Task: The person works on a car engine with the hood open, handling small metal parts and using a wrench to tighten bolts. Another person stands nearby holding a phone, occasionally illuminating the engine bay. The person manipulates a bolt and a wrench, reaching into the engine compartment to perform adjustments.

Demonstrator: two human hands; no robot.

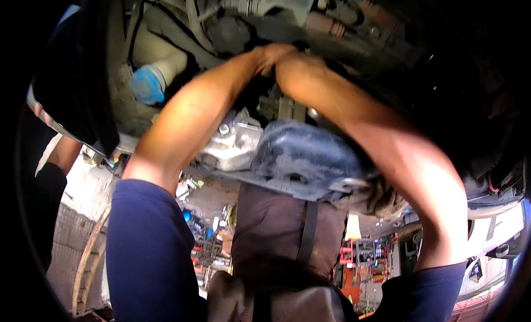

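Both the left hand [275, 53] and right hand [297, 63] are close together amid dark engine parts [229, 34]; fingers hidden, I cannot tell their hold. Below, between the forearms [191, 112], a blue-black pan [307, 150], rounded and scuffed, sits beside a silvery casing [235, 142].

Vehicle repair workshop, by the look of it.
Bare engine parts [285, 9] are filling the upper view: a hose [194, 24] is running down near a filler neck [172, 65] with a blue cap [147, 85], and a dark blue pan [304, 156] is sitting beside a pale metal casing [239, 142]. Beyond, red-framed equipment [347, 254] and mixed clutter [214, 239] are crowding the background; a wooden ladder [81, 272] is showing at left, apparently another vehicle [500, 225] standing far right.
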